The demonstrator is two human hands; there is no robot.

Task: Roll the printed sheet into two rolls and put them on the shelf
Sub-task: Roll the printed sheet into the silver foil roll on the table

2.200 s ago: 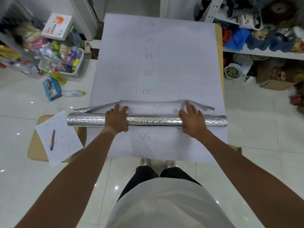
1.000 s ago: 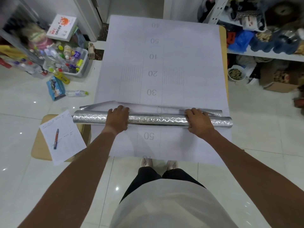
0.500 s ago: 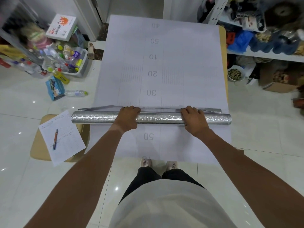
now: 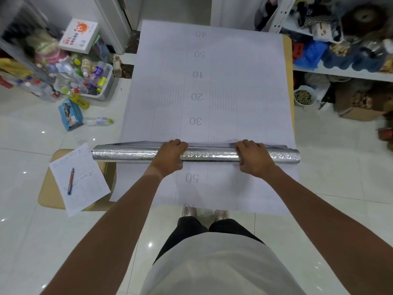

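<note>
Here the silver roll (image 4: 136,155) lies crosswise on the printed sheet (image 4: 212,92) covering the counter (image 4: 288,52). The left hand (image 4: 169,157) and right hand (image 4: 254,157) each close their grip over its middle stretch, fingers curled across the top, ends sticking out beyond them.

Large white printed sheet (image 4: 244,86) with grey numbers, spread flat beyond and beneath both hands, crinkled silver foil-backed roll (image 4: 209,155) lying crosswise, gripped under both hands, ends protruding outward

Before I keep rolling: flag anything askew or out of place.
The shiny silver roll overhangs the white printed sheet's left edge, and a loose flap pokes out behind it. A clear plastic bottle lies on the floor.
</note>
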